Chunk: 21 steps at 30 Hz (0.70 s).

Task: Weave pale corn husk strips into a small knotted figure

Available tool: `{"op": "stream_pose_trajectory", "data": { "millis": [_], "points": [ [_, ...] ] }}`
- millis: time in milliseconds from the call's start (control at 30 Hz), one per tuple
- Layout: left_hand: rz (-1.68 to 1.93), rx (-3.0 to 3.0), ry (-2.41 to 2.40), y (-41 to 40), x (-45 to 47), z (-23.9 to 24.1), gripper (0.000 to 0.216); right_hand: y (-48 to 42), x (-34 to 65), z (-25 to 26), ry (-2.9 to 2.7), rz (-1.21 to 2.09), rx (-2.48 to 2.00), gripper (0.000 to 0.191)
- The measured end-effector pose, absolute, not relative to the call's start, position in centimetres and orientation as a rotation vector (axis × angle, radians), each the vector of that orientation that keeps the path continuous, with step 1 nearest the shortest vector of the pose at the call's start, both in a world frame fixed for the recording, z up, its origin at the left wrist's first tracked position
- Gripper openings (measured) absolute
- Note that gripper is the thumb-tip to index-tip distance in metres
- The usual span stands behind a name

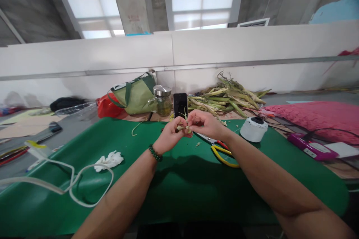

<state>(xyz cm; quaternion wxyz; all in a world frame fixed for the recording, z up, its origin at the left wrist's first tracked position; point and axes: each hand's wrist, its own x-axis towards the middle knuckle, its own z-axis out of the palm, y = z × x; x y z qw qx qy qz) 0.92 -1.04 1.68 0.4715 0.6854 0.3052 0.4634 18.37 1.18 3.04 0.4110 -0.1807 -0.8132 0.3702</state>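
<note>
Above the far middle of the green mat [179, 190], held clear of its surface: one small bundle of pale leaf strips [183, 128], pinched between both hands.

- Left hand [170, 134]: fingers closed on the bundle from the left; a dark bead bracelet [155, 153] at the wrist.
- Right hand [203, 121]: fingertips closed on the same bundle from the right, the two hands touching over it. Both are equally near; neither leads.
- Bundle axis: hard to tell, as the fingers cover most of it; only short strip ends show.
- Scissors [221, 149], yellow and red handles: on the mat under the right wrist, blades partly hidden.
- White spool [254, 129]: right of the hands, near the mat's far edge.
- Leaf pile [227, 97]: beyond the mat's far edge, against the wall.
- Phone [180, 105]: upright, just behind the hands.
- Glass jar [162, 101] and green bag [134, 95]: left of the phone.
- White cable [70, 179]: near left part of the mat.
</note>
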Motion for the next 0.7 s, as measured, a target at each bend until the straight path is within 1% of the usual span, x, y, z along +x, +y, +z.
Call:
{"op": "stream_pose_trajectory", "data": {
  "millis": [167, 467, 600, 700],
  "points": [
    [1.032, 1.512, 0.72, -1.03, 0.46, 2.02, 0.034, 1.27, 18.29, 2.95, -2.039, 0.988, -0.446, 0.015],
    [0.929, 1.424, 0.734, -0.89, 0.28, 2.13, 0.032, 1.37, 19.02, 3.33, -2.103, 1.161, -0.446, 0.016],
    [0.898, 1.424, 0.765, -0.86, 0.45, 1.97, 0.034, 1.29, 19.0, 3.38, -2.129, 1.153, -0.467, 0.013],
    [0.903, 1.419, 0.779, -0.9, 0.57, 1.92, 0.032, 1.24, 18.83, 3.22, -2.157, 1.079, -0.489, 0.011]
  ]
}}
